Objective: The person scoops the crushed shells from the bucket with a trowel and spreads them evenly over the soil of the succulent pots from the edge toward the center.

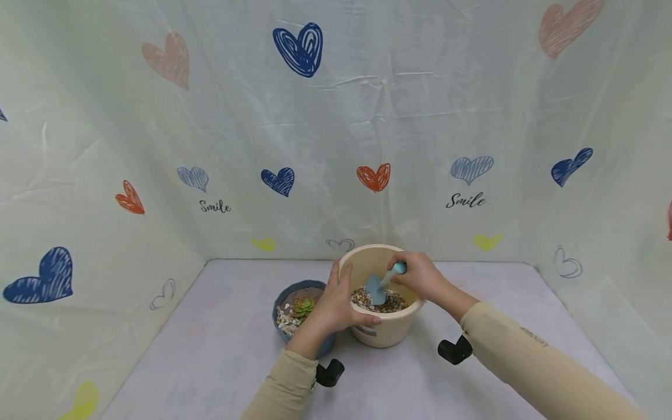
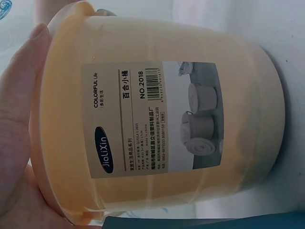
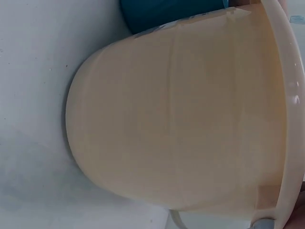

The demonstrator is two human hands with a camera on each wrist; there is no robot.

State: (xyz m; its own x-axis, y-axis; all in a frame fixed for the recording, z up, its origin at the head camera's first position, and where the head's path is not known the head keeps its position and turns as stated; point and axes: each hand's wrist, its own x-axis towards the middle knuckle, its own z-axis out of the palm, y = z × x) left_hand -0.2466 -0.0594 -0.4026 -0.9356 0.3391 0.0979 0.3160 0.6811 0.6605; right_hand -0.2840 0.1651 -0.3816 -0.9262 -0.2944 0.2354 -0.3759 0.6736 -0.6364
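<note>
A cream plastic bucket [image 1: 385, 333] stands upright on the table, with mixed gravel [image 1: 396, 303] in its bottom. My left hand [image 1: 333, 303] holds the bucket's left side at the rim, thumb along the front and fingers toward the back. Over the right rim, my right hand [image 1: 417, 276] grips the handle of a small light-blue shovel [image 1: 376, 289], whose blade points down into the gravel. The left wrist view shows a printed label [image 2: 152, 119] on the bucket's side. In the right wrist view, the bucket wall [image 3: 176, 119] hides the shovel and most of the hand.
Left of the bucket, partly behind my left forearm, stands a blue pot [image 1: 280, 294] with a green succulent [image 1: 303, 307] and pale pebbles [image 1: 287, 321]. A pale cloth covers the table [image 1: 210, 350]. Behind it hangs a heart-printed curtain [image 1: 325, 134].
</note>
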